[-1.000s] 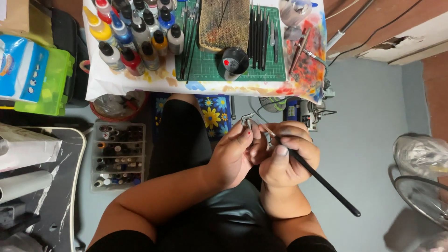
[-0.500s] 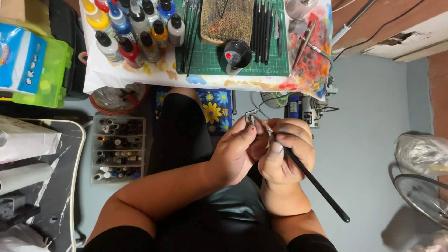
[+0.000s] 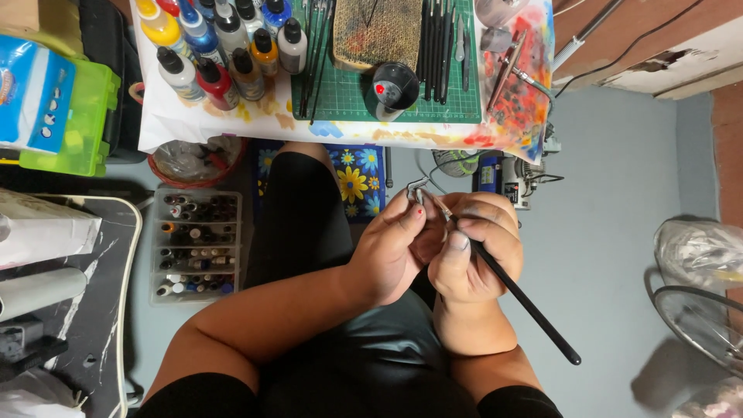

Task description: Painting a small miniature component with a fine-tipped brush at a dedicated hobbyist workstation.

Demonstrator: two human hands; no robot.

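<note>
My right hand [image 3: 472,251] grips a thin paintbrush with a long black handle [image 3: 526,302]; the handle slants down to the right past my wrist and the brush tip points up-left. My left hand [image 3: 391,251] pinches a small grey metal piece [image 3: 418,188] at my fingertips, right against the brush tip. Both hands meet over my lap, just below the front edge of the paint-stained work table [image 3: 232,124].
On the table stand several paint bottles [image 3: 224,42], a green cutting mat [image 3: 364,93], a row of brushes [image 3: 437,46] and a black cup [image 3: 395,87]. On the floor lie a clear box of small bottles [image 3: 197,244] and a compressor [image 3: 503,174]. A fan [image 3: 700,286] is at right.
The view has shifted slightly, so the table sits a little higher in frame. My hands stay together, with the brush handle swung a little steeper.
</note>
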